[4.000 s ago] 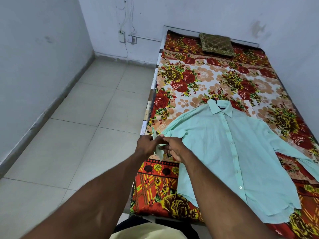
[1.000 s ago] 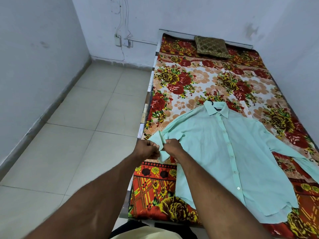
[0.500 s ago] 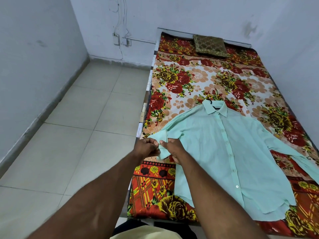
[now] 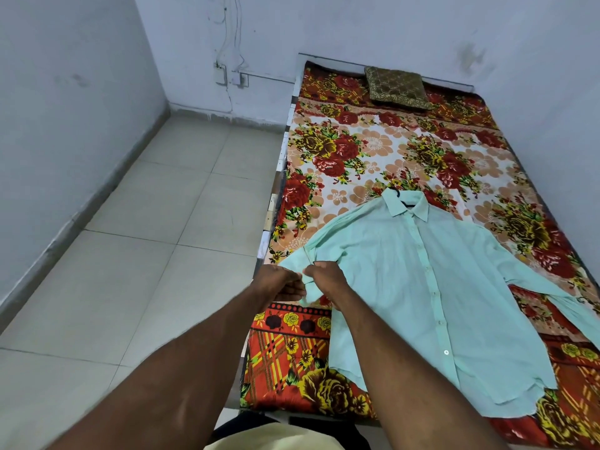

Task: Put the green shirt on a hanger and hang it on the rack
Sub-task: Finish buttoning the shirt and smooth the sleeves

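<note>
The light green shirt [image 4: 422, 287] lies flat and buttoned on the floral bed [image 4: 357, 151], collar toward the far end. A black hanger [image 4: 404, 200] sits inside it; only its hook and a bit of dark bar show at the collar. My left hand [image 4: 281, 283] and my right hand [image 4: 326, 277] meet at the shirt's left sleeve cuff [image 4: 300, 266] near the bed's left edge, both pinching the cuff fabric. The right sleeve trails off toward the right edge of the view. No rack is in view.
A dark patterned pillow [image 4: 397, 87] lies at the head of the bed against the far wall. Tiled floor [image 4: 146, 254] runs along the bed's left side. Wall sockets with wires [image 4: 232, 76] hang in the corner.
Both hands stayed on the left cuff, working it slightly; the cuff has spread out a little to the left. The shirt body has not moved.
</note>
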